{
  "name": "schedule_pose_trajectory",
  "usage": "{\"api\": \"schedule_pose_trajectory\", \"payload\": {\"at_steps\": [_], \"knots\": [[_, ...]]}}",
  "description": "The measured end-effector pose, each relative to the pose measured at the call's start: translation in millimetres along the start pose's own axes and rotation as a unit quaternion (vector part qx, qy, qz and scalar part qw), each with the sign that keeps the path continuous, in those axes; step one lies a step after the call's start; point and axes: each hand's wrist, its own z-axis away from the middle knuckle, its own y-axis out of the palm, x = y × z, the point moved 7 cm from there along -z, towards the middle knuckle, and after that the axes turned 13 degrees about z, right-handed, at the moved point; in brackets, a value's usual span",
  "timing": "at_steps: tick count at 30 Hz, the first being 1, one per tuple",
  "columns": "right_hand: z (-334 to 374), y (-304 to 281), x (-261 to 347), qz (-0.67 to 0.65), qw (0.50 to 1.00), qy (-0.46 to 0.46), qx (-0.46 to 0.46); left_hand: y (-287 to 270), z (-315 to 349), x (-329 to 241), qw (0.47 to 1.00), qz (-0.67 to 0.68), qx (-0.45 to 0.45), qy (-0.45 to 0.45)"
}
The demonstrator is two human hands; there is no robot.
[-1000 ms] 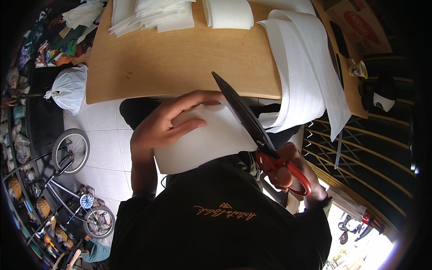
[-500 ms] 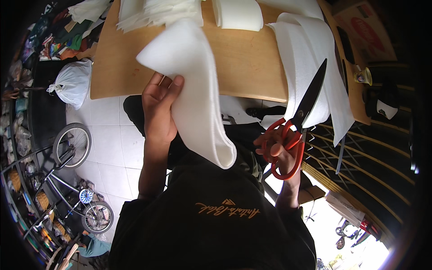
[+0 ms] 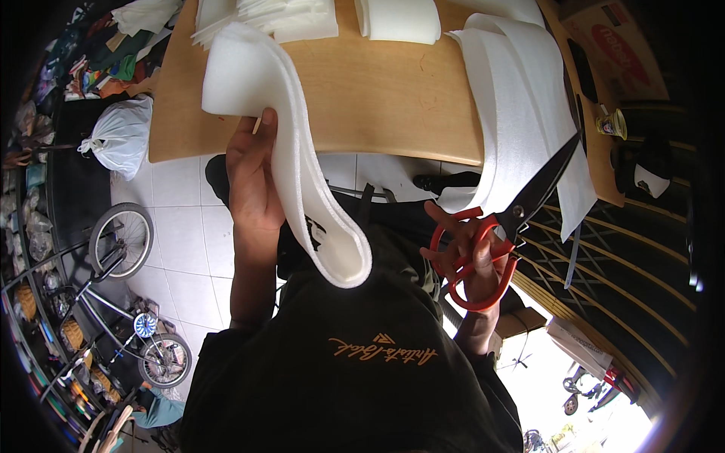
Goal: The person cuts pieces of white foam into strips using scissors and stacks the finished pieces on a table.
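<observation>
A folded strip of white foam sheet [image 3: 291,143] is pinched in my left hand [image 3: 253,170], thumb on its near face. The strip's upper end leans over the table edge, and its looped lower end hangs in front of my dark shirt. My right hand [image 3: 476,260] has its fingers through the red handles of a pair of scissors [image 3: 517,215]. The black blades are together and point up to the right, in front of long white foam strips [image 3: 510,98] that drape off the table. The scissors and the held strip are apart.
On the wooden table [image 3: 377,98] lie a stack of white sheets [image 3: 302,19] and a folded white piece [image 3: 400,19]. A cardboard box [image 3: 615,49] and a yellow cup [image 3: 612,124] are at right. A white bag [image 3: 121,136] and a bicycle [image 3: 124,317] stand at left.
My left hand has moved slightly left and turned the foam strip, so its folded edge and inner opening show more. The scissors have tilted further to the right.
</observation>
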Motion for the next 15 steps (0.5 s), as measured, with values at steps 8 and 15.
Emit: {"api": "schedule_pose_trajectory", "payload": {"at_steps": [8, 15], "knots": [[2, 14, -18, -0.094, 0.989, -0.054, 0.102, -4, 1, 7, 1.000, -0.011, 0.000, -0.014], [-15, 35, -34, 0.042, 0.993, -0.099, 0.047, -2, 15, 14, 0.992, -0.080, -0.060, 0.073]]}}
